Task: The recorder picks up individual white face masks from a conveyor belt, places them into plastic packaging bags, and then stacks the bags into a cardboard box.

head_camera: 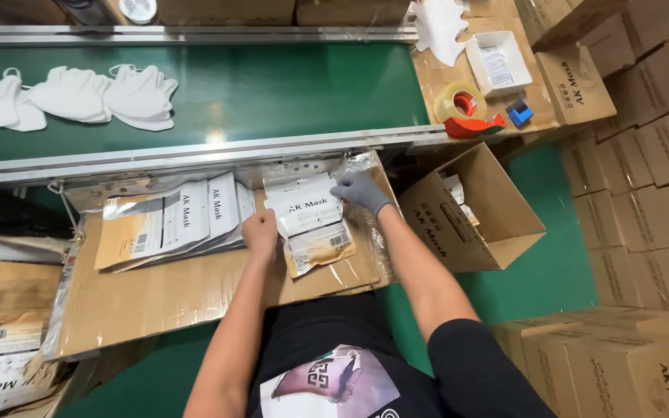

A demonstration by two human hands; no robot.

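The person's bare left hand point(261, 232) is curled closed on the left edge of a small stack of flat white-and-gold mask pouches point(309, 223), while the grey-gloved right hand point(359, 191) pinches the stack's upper right corner. The stack lies on the cardboard-covered tabletop point(180, 298), just below the green conveyor belt point(272, 89). To its left a second fan of pouches point(172, 224) lies spread out, white panels up, gold ends toward the left. Three white masks point(79, 97) rest on the belt. At the right, an open brown carton point(474, 213) stands tilted, and a tape dispenser point(466, 112) with an orange handle sits beside a small white box point(497, 62).
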